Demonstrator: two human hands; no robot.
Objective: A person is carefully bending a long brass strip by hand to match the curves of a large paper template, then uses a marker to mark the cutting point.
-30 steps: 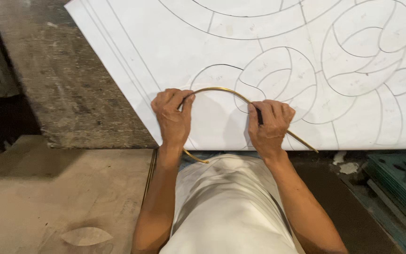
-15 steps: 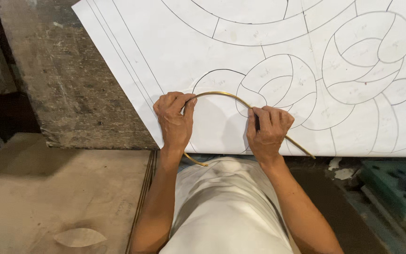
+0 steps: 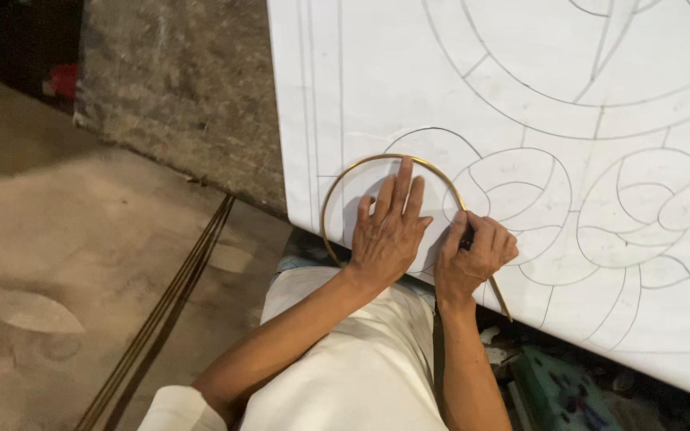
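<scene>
A thin brass strip (image 3: pixel 345 174) bent into an arc lies on a large white sheet (image 3: pixel 521 88) drawn with curved line patterns. My left hand (image 3: pixel 389 227) lies flat on the sheet inside the arc, fingers spread, fingertips touching the strip's top. My right hand (image 3: pixel 473 255) is closed around the strip's right side, where it runs down to a straight end (image 3: pixel 503 307) near the sheet's lower edge. A dark tool seems to sit in that fist, mostly hidden.
The sheet rests on a rough grey stone slab (image 3: pixel 177 96). Several long thin brass strips (image 3: pixel 161 311) lie on the dusty floor at the left, beside a leaf-shaped cutout (image 3: pixel 29 311). A green object (image 3: pixel 557 391) sits below the sheet at the right.
My left hand has let go of the strip's left end and now lies flat inside the arc. The view has shifted and turned; the arc looks rounder and more closed.
</scene>
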